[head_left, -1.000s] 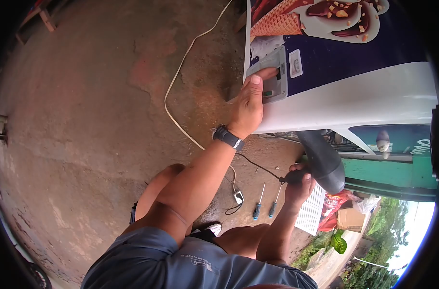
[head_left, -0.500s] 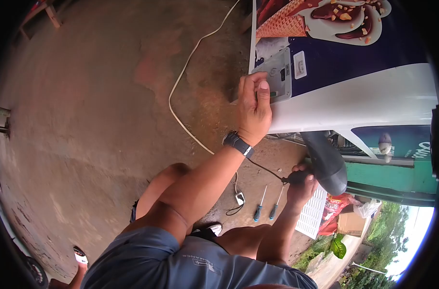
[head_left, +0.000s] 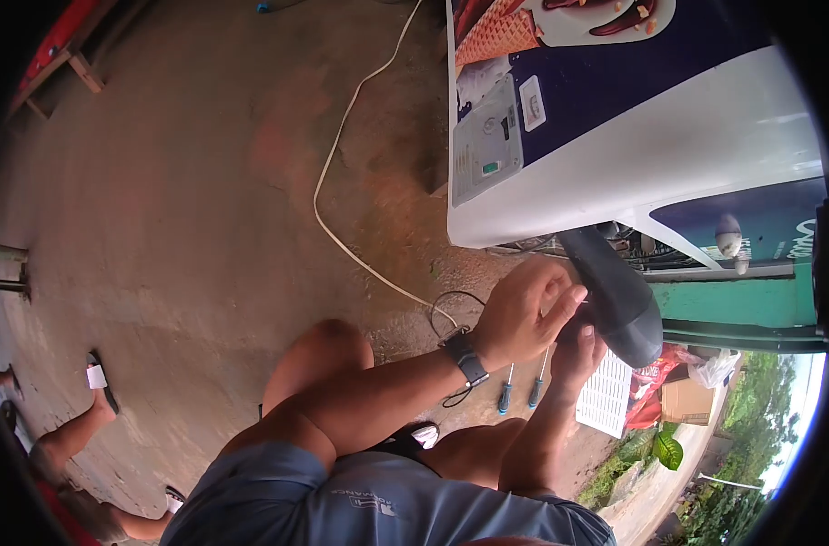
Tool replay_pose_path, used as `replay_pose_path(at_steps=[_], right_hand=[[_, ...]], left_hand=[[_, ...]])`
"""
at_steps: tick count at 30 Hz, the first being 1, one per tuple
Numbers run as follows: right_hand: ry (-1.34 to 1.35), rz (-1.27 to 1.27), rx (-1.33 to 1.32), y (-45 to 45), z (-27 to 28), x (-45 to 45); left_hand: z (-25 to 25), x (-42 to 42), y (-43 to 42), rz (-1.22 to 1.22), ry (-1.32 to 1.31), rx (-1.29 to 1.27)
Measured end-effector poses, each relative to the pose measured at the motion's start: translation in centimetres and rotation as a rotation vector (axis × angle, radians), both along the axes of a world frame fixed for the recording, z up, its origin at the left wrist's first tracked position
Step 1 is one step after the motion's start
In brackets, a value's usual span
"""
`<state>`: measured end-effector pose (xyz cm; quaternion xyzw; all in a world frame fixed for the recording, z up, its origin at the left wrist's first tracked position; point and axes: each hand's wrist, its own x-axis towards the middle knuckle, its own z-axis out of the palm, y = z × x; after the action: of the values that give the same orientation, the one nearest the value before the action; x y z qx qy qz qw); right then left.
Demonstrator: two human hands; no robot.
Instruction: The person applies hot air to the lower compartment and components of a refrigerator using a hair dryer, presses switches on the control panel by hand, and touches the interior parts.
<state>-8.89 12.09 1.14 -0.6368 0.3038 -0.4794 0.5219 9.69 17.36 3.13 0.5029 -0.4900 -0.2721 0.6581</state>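
Observation:
A black hair dryer point(head_left: 622, 305) points its nozzle into the opening under the white and dark-blue ice cream freezer point(head_left: 560, 196). My right hand point(head_left: 578, 353) is closed around its handle, which is mostly hidden. My left hand point(head_left: 528, 309), wearing a black watch, is at the handle beside my right hand, fingers curled and thumb against it; its exact hold is partly hidden. A dark cord point(head_left: 446, 300) loops out behind my left wrist. On the freezer's corner is a grey control panel point(head_left: 489, 146) with a green switch.
Two screwdrivers point(head_left: 505, 399) lie on the concrete floor, near a white slotted panel point(head_left: 604, 396). A white cable point(head_left: 319, 196) runs across the floor. Red bags and a cardboard box point(head_left: 687, 400) stand at the right. Other people's legs point(head_left: 73, 437) show at the lower left.
My left hand has left the control panel and come down to the hair dryer handle. My right hand still holds the hair dryer at the opening. The view has shifted slightly.

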Motion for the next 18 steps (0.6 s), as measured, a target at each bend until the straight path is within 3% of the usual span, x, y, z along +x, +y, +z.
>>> replay_pose_path(at_steps=[2, 3, 4, 6, 8, 9, 11, 12, 13, 15, 16, 18], right_hand=[[0.011, -0.027, -0.018, 0.4, -0.6, -0.5], [0.051, -0.056, -0.025, 1.0, -0.7, -0.2], [0.091, -0.093, -0.03, 1.6, -0.8, 0.0], [0.118, -0.161, -0.036, 2.5, -2.5, -0.1], [0.207, -0.156, -0.015, 3.1, -4.6, -1.3], [0.402, -0.235, -0.167, 3.4, -3.7, -0.7], [0.52, -0.195, -0.301, 3.7, -3.7, -1.4], [0.64, -0.175, -0.513, 3.4, -3.3, -1.8], [0.631, -0.217, -0.504, 3.0, -2.4, -2.3], [0.55, 0.011, -0.286, 2.0, -0.1, -3.9], [0.54, -0.021, -0.284, 0.8, 0.6, -4.9], [0.145, 0.168, 0.25, -2.5, 1.7, -6.9]], left_hand=[[-1.9, -1.5, -1.3, -0.017, 0.379, 0.042], [-1.8, -0.6, -1.3, -0.292, 0.641, 0.138], [-1.6, -0.2, -1.8, -0.389, 0.73, 0.028], [-1.2, 0.5, -1.6, -0.583, 0.818, 0.166], [-0.6, -0.3, -1.5, -0.626, 0.93, 0.166], [-1.4, -0.6, -1.8, -0.666, 0.941, 0.178], [-1.9, -1.1, -1.9, -0.717, 1.033, 0.213], [-1.5, -1.3, -1.6, -0.723, 1.114, 0.233], [-0.7, -1.5, -1.4, -0.697, 1.118, 0.196], [-0.7, -1.6, -1.5, -0.692, 1.115, 0.204], [-0.7, -1.7, -1.6, -0.654, 1.136, 0.189], [-0.9, -1.9, -1.6, -0.645, 1.121, 0.173]])
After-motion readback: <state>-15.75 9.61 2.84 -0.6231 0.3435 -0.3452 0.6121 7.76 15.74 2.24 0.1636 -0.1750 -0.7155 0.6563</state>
